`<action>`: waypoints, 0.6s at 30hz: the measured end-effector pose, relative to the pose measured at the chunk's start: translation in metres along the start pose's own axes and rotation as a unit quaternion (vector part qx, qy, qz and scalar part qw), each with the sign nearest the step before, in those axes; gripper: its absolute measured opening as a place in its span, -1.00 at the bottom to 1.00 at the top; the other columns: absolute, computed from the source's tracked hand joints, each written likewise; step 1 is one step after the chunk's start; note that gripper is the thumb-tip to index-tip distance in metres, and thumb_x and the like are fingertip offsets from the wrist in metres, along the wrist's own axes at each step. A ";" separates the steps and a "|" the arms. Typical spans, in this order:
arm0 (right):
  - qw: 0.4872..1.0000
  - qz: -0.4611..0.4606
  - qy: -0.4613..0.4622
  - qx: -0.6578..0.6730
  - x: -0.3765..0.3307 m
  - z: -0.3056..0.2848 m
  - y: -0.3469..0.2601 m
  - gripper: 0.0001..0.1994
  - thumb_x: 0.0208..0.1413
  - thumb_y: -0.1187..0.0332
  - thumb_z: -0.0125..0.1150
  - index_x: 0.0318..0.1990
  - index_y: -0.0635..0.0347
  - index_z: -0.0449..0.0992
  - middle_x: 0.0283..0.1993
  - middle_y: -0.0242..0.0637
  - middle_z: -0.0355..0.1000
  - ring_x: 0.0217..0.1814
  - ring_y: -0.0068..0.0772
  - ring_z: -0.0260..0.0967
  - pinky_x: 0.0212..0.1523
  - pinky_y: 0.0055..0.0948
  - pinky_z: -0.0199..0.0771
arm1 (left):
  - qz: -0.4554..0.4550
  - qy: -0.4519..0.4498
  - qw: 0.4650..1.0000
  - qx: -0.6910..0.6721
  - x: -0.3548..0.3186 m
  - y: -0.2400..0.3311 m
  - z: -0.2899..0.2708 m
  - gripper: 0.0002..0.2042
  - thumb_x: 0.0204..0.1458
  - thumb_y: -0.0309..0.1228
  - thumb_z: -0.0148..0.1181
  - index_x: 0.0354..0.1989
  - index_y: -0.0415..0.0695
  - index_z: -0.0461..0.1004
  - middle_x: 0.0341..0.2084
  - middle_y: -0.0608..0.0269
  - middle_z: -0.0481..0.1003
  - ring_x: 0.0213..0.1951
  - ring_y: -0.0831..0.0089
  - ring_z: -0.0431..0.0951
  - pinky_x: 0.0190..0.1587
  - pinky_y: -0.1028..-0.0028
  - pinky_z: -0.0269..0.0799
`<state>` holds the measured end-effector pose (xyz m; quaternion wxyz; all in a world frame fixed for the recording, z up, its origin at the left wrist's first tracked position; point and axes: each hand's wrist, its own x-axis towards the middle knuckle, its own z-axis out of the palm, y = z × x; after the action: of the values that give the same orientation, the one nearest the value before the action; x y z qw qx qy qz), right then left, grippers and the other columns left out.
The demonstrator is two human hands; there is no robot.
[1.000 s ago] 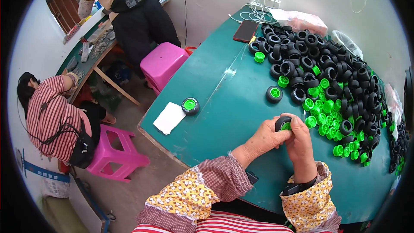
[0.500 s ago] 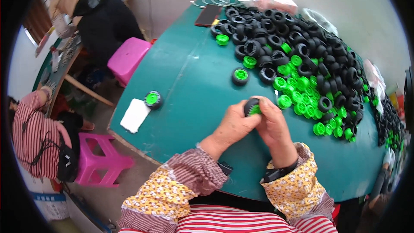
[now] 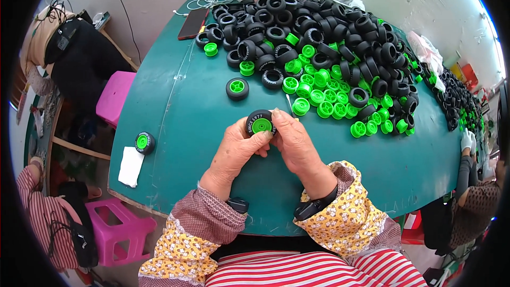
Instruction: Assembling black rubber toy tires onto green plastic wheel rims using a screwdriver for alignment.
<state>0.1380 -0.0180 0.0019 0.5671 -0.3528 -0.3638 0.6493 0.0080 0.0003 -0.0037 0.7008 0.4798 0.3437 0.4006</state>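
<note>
Pinching a black tire point(image 3: 258, 113) between left hand point(image 3: 229, 151) and right hand point(image 3: 299, 143), I have the fingers point(image 3: 282, 123) of both closed on its edges, neither hand nearer. It's held over the tabletop point(image 3: 191, 122), round face tilted toward me: matte, rubbery wall around a glossy green plastic wheel point(image 3: 261, 126). Ahead and right, loose tires point(image 3: 340, 33) heap up.

Lower centre of frame: red-white striped garment point(image 3: 297, 269); yellow floral sleeve covers point(image 3: 342, 212), brown patterned sections point(image 3: 204, 212), white lace trim point(image 3: 181, 228); black wristbands point(image 3: 317, 206)
</note>
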 end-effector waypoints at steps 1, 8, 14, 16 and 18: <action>1.000 -0.001 0.003 0.001 0.000 -0.001 0.003 -0.68 0.17 0.11 -0.16 -0.32 0.19 0.34 -0.50 -0.44 0.27 -0.59 -0.67 0.17 -0.57 -0.65 0.20 | -0.002 -0.007 1.000 0.004 0.001 -0.003 -0.002 -0.73 -0.06 -0.35 0.17 -0.25 -0.25 0.36 -0.56 0.28 0.44 -0.57 0.58 0.42 -0.48 0.62 0.37; 1.000 -0.010 0.015 -0.020 0.000 -0.002 0.008 -0.67 0.18 0.10 -0.20 -0.37 0.19 0.32 -0.56 -0.48 0.21 -0.63 -0.71 0.09 -0.63 -0.68 0.13 | -0.007 -0.011 1.000 0.011 -0.001 0.002 0.007 -0.75 -0.06 -0.37 0.17 -0.26 -0.26 0.37 -0.58 0.29 0.43 -0.59 0.60 0.41 -0.53 0.65 0.36; 0.988 0.089 0.087 0.096 0.002 -0.006 0.009 -0.66 0.20 0.10 -0.26 -0.36 0.19 0.30 -0.50 -0.36 0.26 -0.62 -0.53 0.18 -0.68 -0.55 0.21 | 0.030 0.020 0.989 0.142 0.006 -0.011 0.008 -0.77 -0.05 -0.41 0.13 -0.23 -0.26 0.38 -0.56 0.35 0.42 -0.58 0.67 0.38 -0.59 0.66 0.33; 0.987 0.092 0.087 0.101 0.002 -0.005 0.009 -0.66 0.20 0.10 -0.27 -0.36 0.19 0.30 -0.51 -0.36 0.26 -0.62 -0.54 0.17 -0.68 -0.55 0.21 | 0.010 0.028 0.984 0.175 0.004 -0.008 0.009 -0.77 -0.06 -0.42 0.14 -0.24 -0.25 0.38 -0.56 0.35 0.42 -0.58 0.66 0.39 -0.59 0.66 0.34; 0.986 0.094 0.086 0.106 0.004 -0.005 0.011 -0.66 0.20 0.10 -0.27 -0.36 0.19 0.30 -0.51 -0.36 0.26 -0.62 -0.54 0.17 -0.68 -0.56 0.21 | -0.006 0.023 0.987 0.161 0.003 -0.003 0.006 -0.78 -0.07 -0.42 0.13 -0.25 -0.25 0.39 -0.57 0.35 0.42 -0.58 0.66 0.39 -0.59 0.66 0.34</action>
<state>0.1367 -0.0149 -0.0102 0.5670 -0.3779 -0.2076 0.7018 0.0153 -0.0003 -0.0051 0.6091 0.5744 0.4228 0.3468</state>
